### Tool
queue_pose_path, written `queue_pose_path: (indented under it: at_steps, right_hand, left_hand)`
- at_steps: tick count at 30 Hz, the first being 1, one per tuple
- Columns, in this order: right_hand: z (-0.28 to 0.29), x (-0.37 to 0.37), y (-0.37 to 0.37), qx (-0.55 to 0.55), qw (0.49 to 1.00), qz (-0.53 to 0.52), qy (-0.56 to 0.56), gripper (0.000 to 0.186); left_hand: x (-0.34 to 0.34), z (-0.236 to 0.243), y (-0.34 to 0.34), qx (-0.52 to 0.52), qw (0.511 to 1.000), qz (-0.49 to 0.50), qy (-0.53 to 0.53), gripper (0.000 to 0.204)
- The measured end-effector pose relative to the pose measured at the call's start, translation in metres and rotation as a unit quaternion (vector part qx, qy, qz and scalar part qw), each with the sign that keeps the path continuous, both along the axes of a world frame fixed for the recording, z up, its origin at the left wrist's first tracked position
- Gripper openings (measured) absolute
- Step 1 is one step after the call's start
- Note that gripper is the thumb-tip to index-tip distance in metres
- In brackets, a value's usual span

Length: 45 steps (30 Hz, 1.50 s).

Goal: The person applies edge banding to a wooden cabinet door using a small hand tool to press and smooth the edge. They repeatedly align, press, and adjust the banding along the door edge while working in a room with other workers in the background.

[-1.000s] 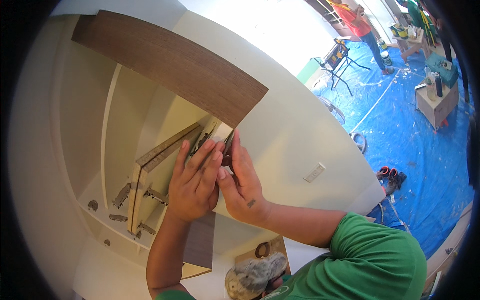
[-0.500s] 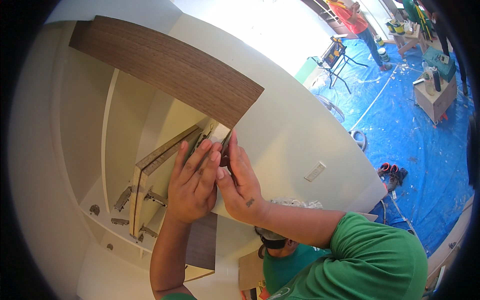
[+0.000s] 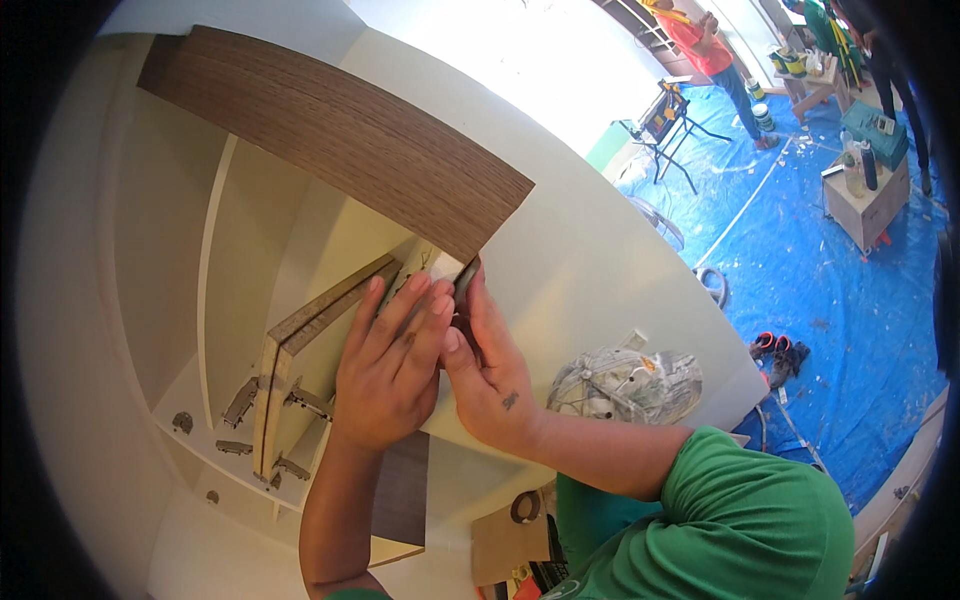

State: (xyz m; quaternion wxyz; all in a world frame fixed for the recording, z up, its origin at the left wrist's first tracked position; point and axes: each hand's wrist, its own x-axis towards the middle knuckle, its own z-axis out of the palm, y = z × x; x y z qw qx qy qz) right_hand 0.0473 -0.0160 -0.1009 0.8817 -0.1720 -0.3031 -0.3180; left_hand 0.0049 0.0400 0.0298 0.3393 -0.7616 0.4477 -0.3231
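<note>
My left hand (image 3: pixel 390 370) has its fingers stretched against the pale edge strip (image 3: pixel 445 264) below a wood-grain cabinet panel (image 3: pixel 335 140). My right hand (image 3: pixel 490 380) is closed around something dark and mostly hidden at that edge, its thumb near my left fingertips. To the left, two stacked door panels (image 3: pixel 310 330) stand tilted inside the open cream cabinet (image 3: pixel 165 220), with metal hinges (image 3: pixel 240 402) attached or nearby.
A co-worker in a patterned grey cap (image 3: pixel 625 385) is just below my right forearm. At upper right are a person in red (image 3: pixel 700 45), a folding stand (image 3: pixel 668 125) and a box with bottles (image 3: pixel 865 210) on blue sheeting (image 3: pixel 770 250). Shoes (image 3: pixel 780 355) lie at right.
The co-worker's cap has moved up and to the right beneath my right arm. My hands stay at the same edge, the right one shifted slightly rightward in view.
</note>
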Motion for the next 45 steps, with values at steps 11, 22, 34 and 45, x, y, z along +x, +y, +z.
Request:
queue_pose_path:
  at_steps: [11,22,34,45]
  right_hand:
    - [-0.006,-0.007,-0.008,-0.037,0.999,-0.023,-0.027,0.071]
    - [-0.005,-0.004,-0.006,-0.019,0.999,0.015,-0.038,0.072]
    - [-0.004,0.000,-0.006,-0.022,0.999,-0.005,-0.039,0.072]
    - [-0.002,0.004,0.001,0.002,0.999,0.030,-0.022,0.070]
  left_hand:
    - [-0.007,-0.001,0.004,-0.011,1.000,-0.014,0.014,0.046]
    - [-0.007,0.000,0.000,-0.010,1.000,-0.006,0.021,0.045]
    - [-0.005,0.000,-0.001,-0.014,1.000,-0.008,0.021,0.045]
    - [-0.004,0.001,-0.005,-0.014,1.000,-0.001,0.005,0.046]
